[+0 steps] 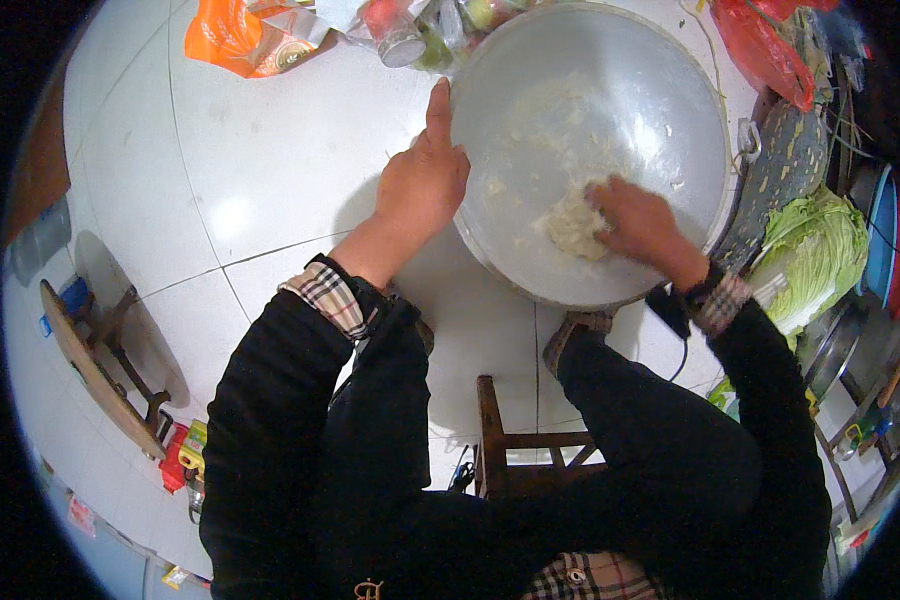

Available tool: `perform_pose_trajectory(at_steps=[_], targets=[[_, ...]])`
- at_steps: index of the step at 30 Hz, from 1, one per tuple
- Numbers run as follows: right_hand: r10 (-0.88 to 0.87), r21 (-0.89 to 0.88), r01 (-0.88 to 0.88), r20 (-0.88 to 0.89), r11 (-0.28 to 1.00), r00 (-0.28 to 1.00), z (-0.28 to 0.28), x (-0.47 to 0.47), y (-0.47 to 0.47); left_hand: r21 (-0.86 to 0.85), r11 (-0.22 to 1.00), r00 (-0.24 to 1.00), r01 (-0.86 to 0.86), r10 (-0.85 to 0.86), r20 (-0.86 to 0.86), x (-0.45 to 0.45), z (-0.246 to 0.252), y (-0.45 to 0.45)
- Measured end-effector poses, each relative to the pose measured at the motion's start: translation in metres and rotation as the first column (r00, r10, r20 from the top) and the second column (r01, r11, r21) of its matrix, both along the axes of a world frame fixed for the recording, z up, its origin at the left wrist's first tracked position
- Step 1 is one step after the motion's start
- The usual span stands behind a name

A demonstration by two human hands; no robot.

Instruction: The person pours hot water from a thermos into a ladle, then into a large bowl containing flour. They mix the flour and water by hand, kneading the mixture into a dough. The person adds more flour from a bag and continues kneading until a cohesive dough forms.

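A wide, round metal basin [570, 277] rests in front of me, its inside smeared with pale flour paste. Low in the basin lies a rough lump of dough [574, 225]. My right hand [641, 225] is at the lump's right side, slightly blurred, with its fingertips touching the dough; I cannot tell whether any is gripped. Against the basin's left rim is my left hand [424, 176], its index finger stretched along the edge and its thumb by the rim. Part of the lump is hidden behind the right fingers.
An orange flour bag [251, 37] and bagged produce [450, 34] lie beyond the basin. To the right are a green squash [784, 157], a Chinese cabbage [814, 247] and a red plastic bag [769, 56]. A wooden stool [495, 442] stands below; a round wooden table [97, 367] is left.
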State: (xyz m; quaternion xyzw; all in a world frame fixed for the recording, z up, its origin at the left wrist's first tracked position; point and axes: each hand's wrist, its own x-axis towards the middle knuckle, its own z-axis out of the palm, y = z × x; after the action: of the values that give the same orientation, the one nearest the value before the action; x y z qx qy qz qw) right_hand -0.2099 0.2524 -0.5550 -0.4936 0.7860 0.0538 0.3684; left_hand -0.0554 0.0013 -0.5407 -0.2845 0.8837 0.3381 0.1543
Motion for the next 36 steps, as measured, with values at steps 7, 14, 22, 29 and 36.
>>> perform_pose_trajectory(at_steps=[7, 14, 22, 29, 36], targets=[[0.096, -0.132, -0.122, -0.19, 0.984, 0.977, -0.03, 0.028, 0.001, -0.009, 1.0, 0.997, -0.004, 0.005, 0.075, -0.003, 0.006, 0.003], [-0.134, -0.228, 0.185, 0.223, 0.956, 0.965, 0.024, 0.005, 0.038, 0.013, 1.0, 0.99, -0.015, 0.013, 0.144, -0.003, 0.006, 0.002], [-0.532, -0.251, 0.499, -0.079, 0.829, 0.843, 0.011, -0.015, 0.051, -0.037, 0.999, 0.997, -0.024, 0.021, -0.072, 0.004, -0.008, 0.004], [-0.847, 0.346, 0.799, 0.404, 0.491, 0.346, -0.018, -0.021, 0.02, 0.066, 0.996, 0.996, -0.059, 0.054, 0.073, -0.002, 0.001, 0.003], [-0.093, -0.215, 0.118, 0.121, 0.97, 0.988, -0.013, 0.053, -0.003, 0.083, 0.995, 0.991, -0.057, 0.046, 0.129, -0.006, 0.011, 0.0]])
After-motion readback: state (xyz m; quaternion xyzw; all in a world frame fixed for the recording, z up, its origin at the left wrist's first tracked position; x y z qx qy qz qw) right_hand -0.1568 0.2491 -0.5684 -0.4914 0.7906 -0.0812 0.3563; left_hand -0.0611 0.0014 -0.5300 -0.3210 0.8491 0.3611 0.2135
